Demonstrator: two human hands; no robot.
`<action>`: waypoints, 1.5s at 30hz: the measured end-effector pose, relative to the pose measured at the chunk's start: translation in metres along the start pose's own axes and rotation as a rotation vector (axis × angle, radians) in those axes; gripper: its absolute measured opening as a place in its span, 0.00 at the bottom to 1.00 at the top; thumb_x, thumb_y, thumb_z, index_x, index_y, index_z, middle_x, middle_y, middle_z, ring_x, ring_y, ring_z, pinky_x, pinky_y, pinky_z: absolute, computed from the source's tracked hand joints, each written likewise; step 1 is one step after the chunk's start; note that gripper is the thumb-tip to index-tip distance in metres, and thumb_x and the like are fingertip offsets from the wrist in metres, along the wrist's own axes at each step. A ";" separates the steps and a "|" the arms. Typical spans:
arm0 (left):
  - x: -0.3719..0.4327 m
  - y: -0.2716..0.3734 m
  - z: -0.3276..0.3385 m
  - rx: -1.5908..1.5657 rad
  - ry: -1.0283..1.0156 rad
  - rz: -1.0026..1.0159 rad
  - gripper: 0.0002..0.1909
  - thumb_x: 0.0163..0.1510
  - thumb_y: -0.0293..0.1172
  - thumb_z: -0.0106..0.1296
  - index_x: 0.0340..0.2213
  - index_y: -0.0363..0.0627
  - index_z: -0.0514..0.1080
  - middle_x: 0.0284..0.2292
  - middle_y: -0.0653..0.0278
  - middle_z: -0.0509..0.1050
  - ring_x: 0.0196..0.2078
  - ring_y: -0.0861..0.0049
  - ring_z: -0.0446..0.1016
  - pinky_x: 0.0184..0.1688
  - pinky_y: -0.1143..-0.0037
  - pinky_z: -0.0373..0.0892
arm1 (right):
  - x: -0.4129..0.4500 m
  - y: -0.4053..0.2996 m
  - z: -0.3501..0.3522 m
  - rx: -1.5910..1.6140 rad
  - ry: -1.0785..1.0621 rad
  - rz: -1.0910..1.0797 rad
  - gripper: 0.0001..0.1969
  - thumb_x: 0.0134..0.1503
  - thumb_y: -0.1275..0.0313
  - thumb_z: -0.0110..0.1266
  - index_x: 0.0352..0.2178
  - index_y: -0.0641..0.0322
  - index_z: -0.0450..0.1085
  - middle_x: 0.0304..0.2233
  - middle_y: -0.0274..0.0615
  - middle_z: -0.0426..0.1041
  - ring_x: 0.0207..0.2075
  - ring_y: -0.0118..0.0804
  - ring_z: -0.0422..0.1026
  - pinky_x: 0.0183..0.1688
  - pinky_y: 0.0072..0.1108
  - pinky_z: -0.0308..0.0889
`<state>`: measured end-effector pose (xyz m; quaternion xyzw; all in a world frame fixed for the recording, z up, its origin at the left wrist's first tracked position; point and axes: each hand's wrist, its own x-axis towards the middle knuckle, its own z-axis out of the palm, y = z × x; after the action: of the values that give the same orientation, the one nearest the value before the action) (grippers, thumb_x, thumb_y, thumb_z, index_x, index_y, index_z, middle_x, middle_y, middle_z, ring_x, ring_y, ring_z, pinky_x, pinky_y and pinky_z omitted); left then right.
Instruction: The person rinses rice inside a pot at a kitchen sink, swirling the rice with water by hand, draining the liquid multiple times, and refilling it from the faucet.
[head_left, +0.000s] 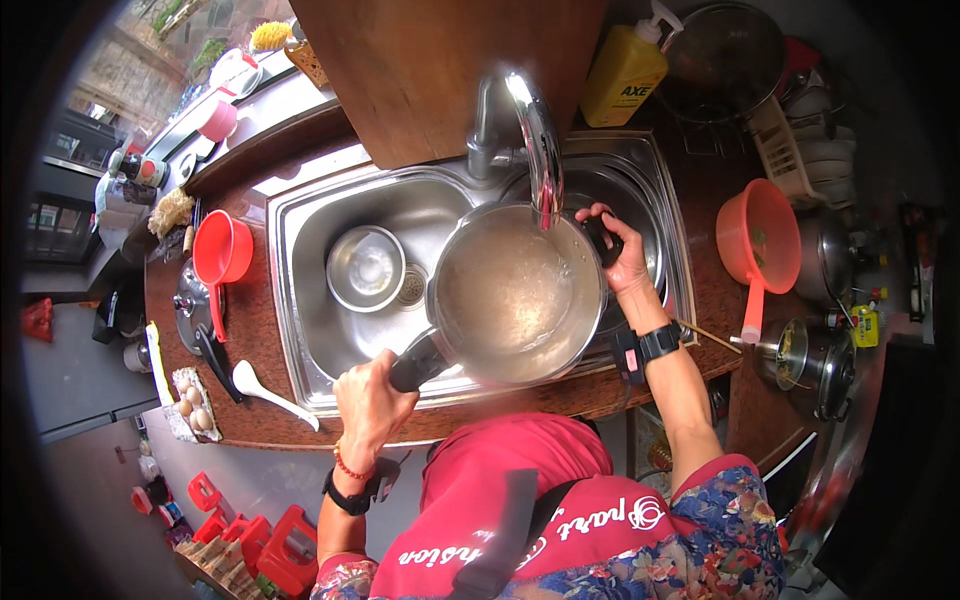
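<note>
A large metal cooking pot (517, 296) with cloudy water in it is held over the double sink, its rim just beneath the spout of the chrome faucet (546, 165). My left hand (373, 401) grips the pot's long black handle at the lower left. On the opposite side, my right hand (619, 247) is closed around the short black side handle. Below and left of the pot, a small metal bowl (336, 281) sits in the left basin (307, 330) beside the drain. The right basin holds a dark round pan (637, 199), partly hidden by the pot and my right hand.
Left on the counter lie a red dipper (223, 244), a glass lid (191, 300), a white ladle (274, 394) and several eggs (195, 405). To the right are an orange dipper (757, 236) and chopsticks (709, 335). A yellow AXE bottle (622, 79) stands behind, near a wooden board (442, 82).
</note>
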<state>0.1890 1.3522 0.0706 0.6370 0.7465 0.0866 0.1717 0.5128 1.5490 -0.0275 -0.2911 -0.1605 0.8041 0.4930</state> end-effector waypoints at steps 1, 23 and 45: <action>-0.006 -0.004 -0.002 0.010 0.067 0.050 0.10 0.31 0.30 0.56 0.22 0.45 0.69 0.14 0.54 0.70 0.20 0.56 0.71 0.22 0.65 0.65 | -0.007 0.004 0.006 0.027 -0.025 -0.017 0.05 0.51 0.73 0.50 0.31 0.60 0.68 0.35 0.45 0.72 0.39 0.40 0.71 0.47 0.28 0.66; -0.025 -0.033 -0.016 -0.243 -0.185 -0.091 0.14 0.29 0.31 0.56 0.23 0.36 0.72 0.17 0.47 0.70 0.24 0.50 0.71 0.28 0.65 0.66 | -0.047 0.000 0.064 -0.164 0.084 0.026 0.09 0.48 0.76 0.48 0.33 0.67 0.68 0.34 0.50 0.72 0.40 0.42 0.71 0.48 0.26 0.66; -0.034 -0.038 0.038 -0.626 -0.515 -0.041 0.25 0.29 0.32 0.58 0.33 0.33 0.73 0.22 0.43 0.72 0.27 0.54 0.73 0.35 0.70 0.68 | -0.090 -0.022 0.096 -0.337 -0.095 -0.148 0.25 0.41 0.73 0.51 0.44 0.64 0.59 0.40 0.52 0.68 0.44 0.42 0.67 0.51 0.30 0.63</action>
<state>0.1727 1.3088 0.0272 0.5398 0.6292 0.1436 0.5405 0.4993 1.4818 0.0867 -0.3188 -0.3367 0.7403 0.4868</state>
